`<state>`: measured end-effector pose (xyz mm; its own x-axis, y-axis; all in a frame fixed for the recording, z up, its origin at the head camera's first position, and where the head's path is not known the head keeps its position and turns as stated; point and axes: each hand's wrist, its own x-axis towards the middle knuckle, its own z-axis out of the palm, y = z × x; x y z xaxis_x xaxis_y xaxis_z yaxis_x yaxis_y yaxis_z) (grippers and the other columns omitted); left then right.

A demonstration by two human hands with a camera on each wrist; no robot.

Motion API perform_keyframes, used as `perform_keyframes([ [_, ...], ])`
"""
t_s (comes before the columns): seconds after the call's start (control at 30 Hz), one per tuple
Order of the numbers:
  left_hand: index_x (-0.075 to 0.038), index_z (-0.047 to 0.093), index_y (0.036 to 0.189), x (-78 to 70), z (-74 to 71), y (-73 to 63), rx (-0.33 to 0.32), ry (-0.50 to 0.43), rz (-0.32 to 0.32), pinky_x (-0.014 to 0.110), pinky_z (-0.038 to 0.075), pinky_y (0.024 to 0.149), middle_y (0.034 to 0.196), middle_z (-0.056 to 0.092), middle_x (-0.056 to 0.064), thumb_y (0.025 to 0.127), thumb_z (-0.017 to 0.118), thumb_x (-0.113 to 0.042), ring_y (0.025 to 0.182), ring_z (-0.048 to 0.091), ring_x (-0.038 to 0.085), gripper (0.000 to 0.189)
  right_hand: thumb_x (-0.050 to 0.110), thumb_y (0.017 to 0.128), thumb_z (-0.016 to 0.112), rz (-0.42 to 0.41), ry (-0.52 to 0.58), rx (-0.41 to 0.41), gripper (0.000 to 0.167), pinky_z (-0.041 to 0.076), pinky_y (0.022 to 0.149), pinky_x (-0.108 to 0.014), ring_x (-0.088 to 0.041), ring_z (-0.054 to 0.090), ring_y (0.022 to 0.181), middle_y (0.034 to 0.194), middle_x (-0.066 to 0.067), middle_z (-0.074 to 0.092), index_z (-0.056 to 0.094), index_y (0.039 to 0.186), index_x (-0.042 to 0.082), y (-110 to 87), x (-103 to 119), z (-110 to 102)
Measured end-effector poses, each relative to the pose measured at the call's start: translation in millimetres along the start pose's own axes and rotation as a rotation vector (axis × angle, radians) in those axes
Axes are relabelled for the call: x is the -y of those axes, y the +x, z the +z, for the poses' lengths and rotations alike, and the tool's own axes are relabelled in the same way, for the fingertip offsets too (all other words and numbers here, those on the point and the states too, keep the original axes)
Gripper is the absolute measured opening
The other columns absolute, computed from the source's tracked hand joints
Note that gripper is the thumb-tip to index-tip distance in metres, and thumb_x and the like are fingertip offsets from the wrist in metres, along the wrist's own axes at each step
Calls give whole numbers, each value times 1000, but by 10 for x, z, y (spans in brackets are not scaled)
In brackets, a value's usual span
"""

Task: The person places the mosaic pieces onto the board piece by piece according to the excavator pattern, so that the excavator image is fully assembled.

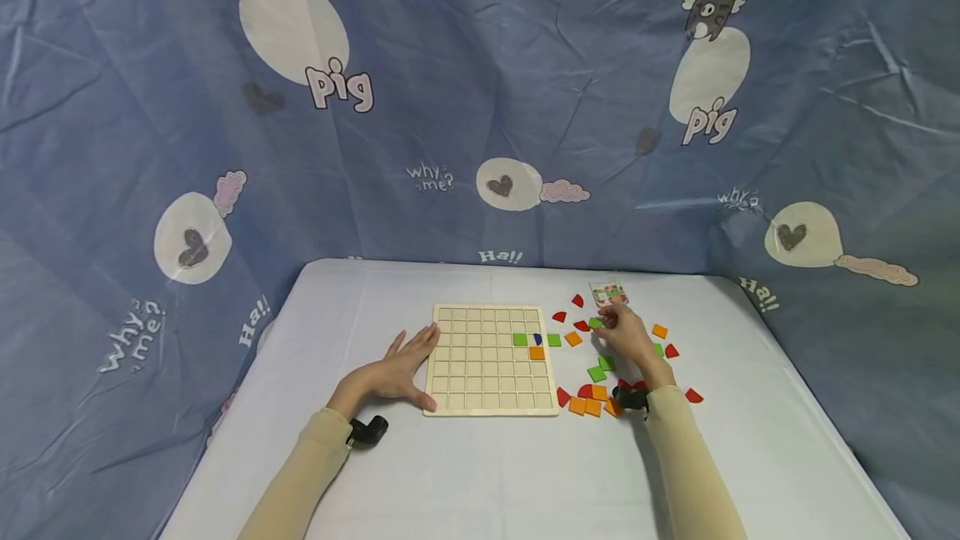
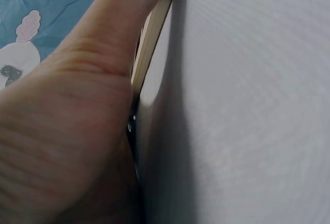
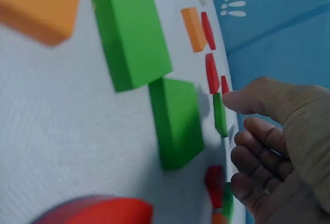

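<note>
My left hand (image 1: 393, 369) rests spread at the left side of a pale wooden grid board (image 1: 480, 361), fingertips on its left rim and thumb at the near corner. In the left wrist view, the board's edge (image 2: 149, 43) runs beside the hand. A green square tile (image 1: 521, 339), a small blue piece (image 1: 537, 340) and an orange square tile (image 1: 537, 353) sit in the board's cells. My right hand (image 1: 626, 336) reaches over the scattered pieces, fingers loosely bent. Its thumb tip overlaps a green tile (image 3: 220, 115) in the right wrist view, with a gap between thumb and fingers.
A small picture card (image 1: 607, 293) lies just beyond the right hand. Another green tile (image 1: 554, 340) is by the board's right edge. Several orange tiles (image 1: 577, 405), green tiles (image 1: 597, 374) and red quarter-round pieces (image 1: 693, 396) lie around the right wrist. A patterned blue cloth (image 1: 450, 107) hangs behind the white table.
</note>
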<state>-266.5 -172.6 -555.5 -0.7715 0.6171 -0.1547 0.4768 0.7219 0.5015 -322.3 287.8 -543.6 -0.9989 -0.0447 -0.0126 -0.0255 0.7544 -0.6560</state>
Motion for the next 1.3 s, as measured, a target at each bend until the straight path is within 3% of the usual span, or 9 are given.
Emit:
perform_keyframes([
  [0.2,-7,-3,155,12,16,15,10,8,-17,54,-12,119,163,-8,7,62,77,-69,151,-6,24,137,15,85,72,5,-17,7,41,50,89,-44,-28,56,98,112,-18,59,58,120,-2,28,-55,24],
  [0.5,-8,-3,155,6,4,10,17,-2,-26,53,-13,119,163,-9,6,61,77,-68,151,-8,23,137,15,86,71,3,-42,7,30,53,87,-44,-28,60,96,108,-17,63,63,111,-1,51,-48,45],
  [0.87,-7,-3,154,-6,4,7,19,8,-32,53,-13,119,163,-9,8,61,77,-68,151,-7,24,137,21,83,74,-1,-51,-33,30,53,82,-41,-25,61,90,101,-15,65,64,104,2,-15,-7,52],
  [1.0,-4,-1,154,-20,3,-2,8,6,-21,55,-12,119,163,-7,10,61,78,-67,151,-5,27,137,23,83,75,-44,-37,-33,31,55,79,-39,-24,62,90,100,-13,65,64,105,4,-73,87,100],
  [1.3,-5,-1,154,-22,2,-3,5,5,-17,55,-12,119,163,-7,11,62,78,-67,151,-5,27,136,19,82,75,-239,25,30,24,51,70,-29,-16,57,81,94,-6,63,67,101,7,-214,459,371],
])
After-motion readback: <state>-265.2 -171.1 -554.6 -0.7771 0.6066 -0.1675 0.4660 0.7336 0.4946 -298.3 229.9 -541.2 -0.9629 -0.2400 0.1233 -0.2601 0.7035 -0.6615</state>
